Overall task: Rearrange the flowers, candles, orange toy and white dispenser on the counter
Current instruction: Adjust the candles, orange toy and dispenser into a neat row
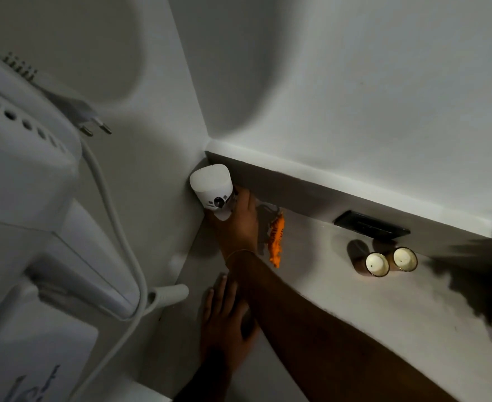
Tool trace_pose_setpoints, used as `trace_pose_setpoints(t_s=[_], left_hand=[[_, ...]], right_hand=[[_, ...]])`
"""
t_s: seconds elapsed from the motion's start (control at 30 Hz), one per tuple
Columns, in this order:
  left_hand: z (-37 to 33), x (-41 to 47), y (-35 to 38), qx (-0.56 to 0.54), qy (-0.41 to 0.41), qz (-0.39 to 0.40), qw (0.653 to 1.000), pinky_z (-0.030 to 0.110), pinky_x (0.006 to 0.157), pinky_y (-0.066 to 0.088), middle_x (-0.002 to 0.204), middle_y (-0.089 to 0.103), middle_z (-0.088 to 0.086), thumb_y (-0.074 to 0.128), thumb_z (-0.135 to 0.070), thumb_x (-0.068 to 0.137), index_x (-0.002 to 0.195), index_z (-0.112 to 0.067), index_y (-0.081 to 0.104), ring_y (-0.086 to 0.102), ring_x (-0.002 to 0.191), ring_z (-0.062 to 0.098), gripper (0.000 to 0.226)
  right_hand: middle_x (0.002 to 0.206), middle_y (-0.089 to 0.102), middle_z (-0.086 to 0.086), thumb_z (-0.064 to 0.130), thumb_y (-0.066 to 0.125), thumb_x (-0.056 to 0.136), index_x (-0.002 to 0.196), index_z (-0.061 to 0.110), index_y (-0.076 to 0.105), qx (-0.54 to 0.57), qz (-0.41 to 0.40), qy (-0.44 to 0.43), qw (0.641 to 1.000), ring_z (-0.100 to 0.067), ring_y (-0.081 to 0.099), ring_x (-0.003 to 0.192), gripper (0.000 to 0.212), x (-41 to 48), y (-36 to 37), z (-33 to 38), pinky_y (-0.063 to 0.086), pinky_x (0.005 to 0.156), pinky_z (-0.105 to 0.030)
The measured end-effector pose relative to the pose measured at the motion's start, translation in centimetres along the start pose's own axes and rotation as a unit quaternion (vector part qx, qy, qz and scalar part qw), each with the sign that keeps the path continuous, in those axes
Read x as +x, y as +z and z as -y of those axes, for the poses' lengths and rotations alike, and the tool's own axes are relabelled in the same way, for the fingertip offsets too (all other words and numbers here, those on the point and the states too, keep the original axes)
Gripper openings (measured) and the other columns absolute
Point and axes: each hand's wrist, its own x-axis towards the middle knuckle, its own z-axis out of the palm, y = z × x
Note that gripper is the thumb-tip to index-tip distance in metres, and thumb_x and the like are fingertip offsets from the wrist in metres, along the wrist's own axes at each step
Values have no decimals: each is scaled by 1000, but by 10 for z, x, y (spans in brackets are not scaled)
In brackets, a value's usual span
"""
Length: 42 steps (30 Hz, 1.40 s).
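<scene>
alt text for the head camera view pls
A person's right hand reaches into the counter corner and touches the white dispenser; the left hand lies flat nearby. An orange toy and two candles sit to the right.

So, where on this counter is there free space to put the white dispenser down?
Bare counter lies between the orange toy and the two candles, and in front of the candles toward the near edge. The corner is crowded: the white dispenser, the right hand and the toy sit close there. The left hand rests flat below.
</scene>
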Motion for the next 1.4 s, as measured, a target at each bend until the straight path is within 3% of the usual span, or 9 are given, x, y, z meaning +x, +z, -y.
trace_pose_setpoints(t_s=[0.2,0.47,0.57,0.7,0.77,0.87,1.03,1.23,1.4], left_hand=[[9,1,17,9,-1,34,999,53,133,14,153,63,15,59,-54,81,132,-17,74,32,159,33,64],[6,0,19,-2,15,-42,999,55,124,28,151,64,21,54,-48,80,122,-8,80,39,155,35,63],[-1,4,15,-1,4,-59,998,56,123,29,163,51,20,40,-49,100,151,-12,63,49,152,39,67],[-3,7,16,-13,-2,-50,999,61,119,36,173,40,14,49,-53,94,161,-25,50,43,156,39,73],[3,5,20,-19,-1,-50,999,61,122,33,179,29,9,52,-53,92,165,-29,43,31,163,35,78],[4,5,23,-17,-1,-50,999,59,124,29,182,20,4,52,-53,92,168,-31,38,24,166,31,80],[2,2,25,-13,-7,-65,998,58,124,30,178,29,9,48,-53,94,165,-27,44,33,162,35,75],[-1,3,21,-11,-10,-60,998,58,124,30,176,34,10,47,-53,93,164,-26,45,35,161,35,76],[-1,3,21,-8,-23,-51,998,56,126,27,177,33,7,44,-54,96,165,-29,42,33,161,33,74]], right_hand=[[140,56,-4,33,90,75,141,20,53,-1,-35,-4,999,-28,54,134,76,1,15,-11,52,108,-48],[140,49,7,42,92,71,138,37,45,33,-40,-7,999,-18,53,131,82,-17,-24,-17,49,111,-38],[127,56,20,54,88,78,131,41,52,45,-90,-1,995,-14,63,117,65,-62,-76,-45,57,96,-33],[99,61,14,53,84,80,112,48,53,43,-224,172,958,-22,65,86,45,-126,-168,-108,52,69,-20],[105,67,8,44,87,81,115,45,52,40,-270,258,927,-25,69,95,49,-137,-204,-132,55,78,-25],[122,69,3,39,88,84,137,36,50,52,-291,297,908,-23,69,107,65,-127,-232,-151,54,98,-35],[112,75,4,39,86,84,135,40,60,48,-295,279,912,-19,69,106,57,-92,-230,-161,55,103,-41],[123,73,3,40,83,88,133,31,68,64,-321,279,903,-22,67,114,48,-68,-204,-154,55,107,-49],[124,72,6,38,84,88,129,30,71,53,-261,256,929,-19,68,116,44,-48,-178,-142,54,110,-46]])
